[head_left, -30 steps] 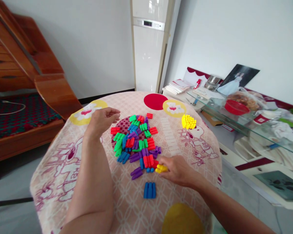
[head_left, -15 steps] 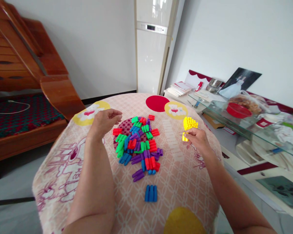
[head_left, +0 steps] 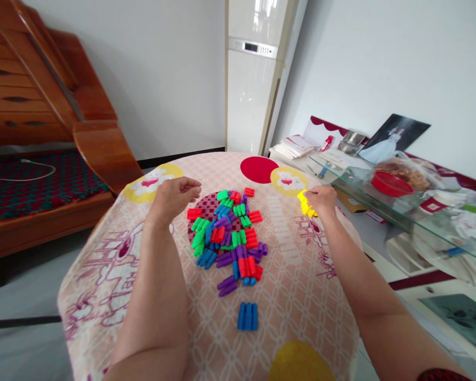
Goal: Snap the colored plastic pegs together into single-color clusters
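The right arm comes up from the lower right corner, a dark red sleeve [head_left: 440,374] showing at its edge, and slants across the right side of the round table to the right hand [head_left: 321,200]. That hand is palm down at the yellow bullet-shaped plastic blocks [head_left: 306,205], thumb and fingertips pointing left and lying against the cluster; the fingers cover part of it, so I cannot tell whether they are clamped on a block or only touching.

The left forearm stands nearly upright in the view, elbow bent low at the bottom edge. At its top the left hand [head_left: 176,197] bends at the wrist towards the right — fingers loosely curled, thumb side and fingertips a little apart, nothing visible between them. It is just beside the mixed pile of blocks [head_left: 222,238], near a red block [head_left: 194,214] at the pile's left edge.

The pile, in green, red, blue and purple, lies mid-table on the patterned tablecloth [head_left: 206,338], partly over a dark checked circle [head_left: 206,207]. A purple block [head_left: 227,286] lies just beside its near edge, and a blue three-tube block [head_left: 248,316] sits apart, closer to the wearer. The yellow cluster is well apart from the pile — on the far right of the table.
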### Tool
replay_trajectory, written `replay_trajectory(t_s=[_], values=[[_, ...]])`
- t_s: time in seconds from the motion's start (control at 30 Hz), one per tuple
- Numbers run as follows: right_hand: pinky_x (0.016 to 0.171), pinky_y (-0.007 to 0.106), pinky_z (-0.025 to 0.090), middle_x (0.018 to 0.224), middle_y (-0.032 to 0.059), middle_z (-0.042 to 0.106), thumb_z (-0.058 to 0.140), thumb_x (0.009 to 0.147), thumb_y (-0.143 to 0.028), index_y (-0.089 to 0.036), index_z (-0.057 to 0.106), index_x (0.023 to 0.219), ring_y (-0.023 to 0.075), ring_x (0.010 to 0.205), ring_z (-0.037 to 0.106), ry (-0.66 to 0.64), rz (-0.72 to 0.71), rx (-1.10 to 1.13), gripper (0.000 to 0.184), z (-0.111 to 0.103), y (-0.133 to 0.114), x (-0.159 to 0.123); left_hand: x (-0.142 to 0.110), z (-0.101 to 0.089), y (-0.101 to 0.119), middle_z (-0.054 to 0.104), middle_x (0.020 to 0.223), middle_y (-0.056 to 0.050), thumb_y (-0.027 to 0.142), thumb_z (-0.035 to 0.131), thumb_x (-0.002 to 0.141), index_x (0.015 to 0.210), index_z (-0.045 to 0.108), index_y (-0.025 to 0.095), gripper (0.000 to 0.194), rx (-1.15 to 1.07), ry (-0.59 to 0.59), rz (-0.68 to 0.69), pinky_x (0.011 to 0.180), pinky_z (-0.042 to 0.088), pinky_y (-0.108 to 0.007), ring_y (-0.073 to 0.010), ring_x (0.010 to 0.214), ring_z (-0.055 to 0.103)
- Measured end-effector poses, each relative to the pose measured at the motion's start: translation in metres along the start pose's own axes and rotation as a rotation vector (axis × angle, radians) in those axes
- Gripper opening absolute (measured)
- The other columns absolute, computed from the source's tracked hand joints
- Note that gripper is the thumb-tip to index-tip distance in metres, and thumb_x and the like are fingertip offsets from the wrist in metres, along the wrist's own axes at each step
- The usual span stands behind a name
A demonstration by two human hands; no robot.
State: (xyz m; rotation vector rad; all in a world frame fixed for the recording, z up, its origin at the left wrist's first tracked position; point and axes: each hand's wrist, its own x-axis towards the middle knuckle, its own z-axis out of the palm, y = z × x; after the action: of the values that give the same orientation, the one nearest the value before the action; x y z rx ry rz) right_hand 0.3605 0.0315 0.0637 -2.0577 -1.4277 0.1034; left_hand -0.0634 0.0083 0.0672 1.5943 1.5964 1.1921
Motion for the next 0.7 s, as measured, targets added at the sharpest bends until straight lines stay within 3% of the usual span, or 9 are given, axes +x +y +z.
replay_trajectory(t_s=[0.1,0.3,0.53,0.7], values=[[0.062,0.024,0.047,0.073,0.0102,0.075,0.06,0.085,-0.033,-0.01,0.079,0.093,0.0166,0.065,0.069,-0.054,0.041,-0.106,0.031,0.007,-0.006,0.01,-0.002,-0.001,0.002,0.075,0.08,-0.007,0.037,0.069,0.071,0.096,0.073,0.018,0.031,-0.003,0.0,0.002,0.073,0.061,-0.036,-0.0207,0.072,0.071],[0.079,0.033,0.052,0.1,0.0182,0.076,0.069,0.081,-0.031,-0.015,0.079,0.091,0.0283,0.094,0.071,-0.042,0.051,-0.293,0.022,0.014,-0.015,0.013,-0.001,-0.002,0.001,0.075,0.081,-0.007,0.037,0.069,0.072,0.096,0.073,0.017,0.032,-0.014,0.001,0.003,0.072,0.061,-0.036,-0.0202,0.072,0.071],[0.08,0.035,0.053,0.101,0.0199,0.075,0.065,0.084,-0.03,-0.012,0.078,0.099,0.0302,0.099,0.071,-0.09,0.026,-0.494,0.026,0.021,-0.013,0.004,-0.002,-0.002,-0.001,0.075,0.079,-0.007,0.035,0.069,0.072,0.095,0.073,0.017,0.03,-0.016,0.012,0.004,0.071,0.06,-0.034,-0.0199,0.072,0.071],[0.08,0.035,0.051,0.104,0.0162,0.076,0.06,0.088,-0.035,-0.016,0.077,0.104,0.0301,0.1,0.07,-0.017,-0.107,-0.425,0.03,0.018,-0.02,-0.009,-0.004,0.0,0.003,0.075,0.079,-0.008,0.033,0.066,0.073,0.094,0.072,0.015,0.028,-0.003,0.005,0.004,0.067,0.059,-0.031,-0.0197,0.071,0.071]])
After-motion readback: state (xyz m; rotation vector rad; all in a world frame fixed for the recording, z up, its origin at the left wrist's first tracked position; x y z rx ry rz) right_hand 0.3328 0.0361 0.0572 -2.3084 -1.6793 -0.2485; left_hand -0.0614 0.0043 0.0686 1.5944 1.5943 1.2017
